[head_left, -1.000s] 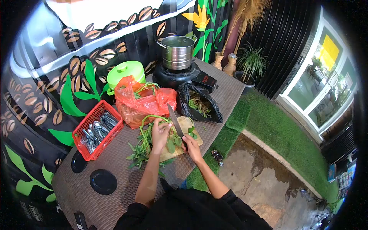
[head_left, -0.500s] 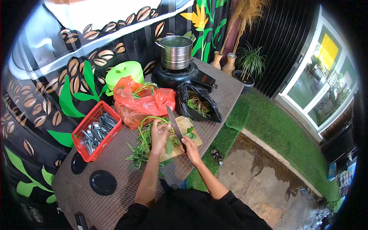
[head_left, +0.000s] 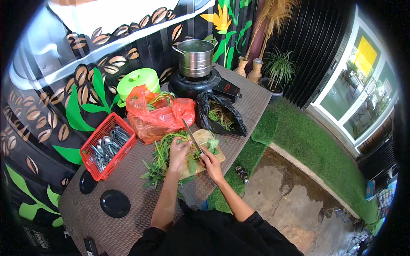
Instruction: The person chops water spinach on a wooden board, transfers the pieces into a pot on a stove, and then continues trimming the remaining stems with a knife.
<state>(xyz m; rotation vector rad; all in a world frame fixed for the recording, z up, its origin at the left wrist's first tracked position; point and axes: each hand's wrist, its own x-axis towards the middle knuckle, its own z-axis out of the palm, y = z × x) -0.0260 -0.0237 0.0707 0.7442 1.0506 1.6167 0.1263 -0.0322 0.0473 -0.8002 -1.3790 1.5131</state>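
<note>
A kitchen knife (head_left: 192, 136) is in my right hand (head_left: 211, 164), its blade slanting up and to the left above the wooden cutting board (head_left: 208, 170). Close on the blade's left side, my left hand (head_left: 179, 152) has its fingers pinched on a leafy green stem, partly hidden by the fingers. Leafy green stems (head_left: 159, 158) lie heaped left of the board and partly over it. Beyond the blade, a pale green leaf (head_left: 210, 144) shows over the board's right part.
Behind the board sit a red plastic bag (head_left: 160, 119) and a black plastic bag (head_left: 222, 115) with greens. A pot (head_left: 196, 59) stands on a stove (head_left: 192, 85). Left are a red cutlery basket (head_left: 109, 145), a green lidded container (head_left: 137, 81) and a black plate (head_left: 115, 203).
The long curved stem above my left hand has come down. My right hand and the knife have moved slightly left, and a pale leaf now shows beyond the blade.
</note>
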